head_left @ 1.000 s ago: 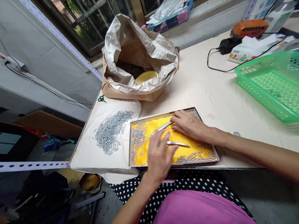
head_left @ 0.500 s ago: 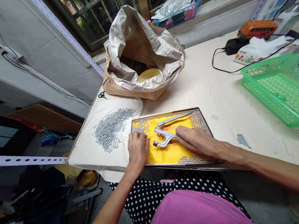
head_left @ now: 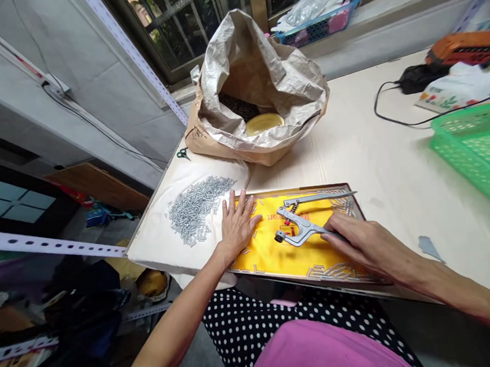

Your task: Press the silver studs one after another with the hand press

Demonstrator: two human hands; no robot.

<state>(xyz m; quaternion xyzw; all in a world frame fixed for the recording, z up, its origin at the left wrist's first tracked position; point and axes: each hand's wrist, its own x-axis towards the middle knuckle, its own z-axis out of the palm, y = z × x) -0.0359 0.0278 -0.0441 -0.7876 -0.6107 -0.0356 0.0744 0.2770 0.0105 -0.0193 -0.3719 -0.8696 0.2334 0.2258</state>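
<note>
My left hand point(head_left: 239, 229) lies with fingers spread over the left end of a shallow tray point(head_left: 272, 259) with a yellow bottom, on or just above small metal pins there. My right hand point(head_left: 355, 237) is closed round the lower handle of silver hand pliers point(head_left: 302, 234) held above the tray. The pliers' handles are apart, with a spring between them; the round-ended jaws point left. More pins point(head_left: 326, 270) lie along the tray's near and right edges. A heap of pins point(head_left: 198, 210) sits on white cloth to the left.
An open paper sack point(head_left: 263, 154) with a yellow dish point(head_left: 264, 123) inside stands behind the tray. Green scissors point(head_left: 183, 154) lie by the sack's left side. A green plastic basket point(head_left: 457, 138), a black cable and an orange power tool battery-like object point(head_left: 465, 47) are at right.
My left hand has opened from curled fingers to spread ones at the tray's left end. The pliers stay in my right hand. The whole view has shifted, so things appear farther right.
</note>
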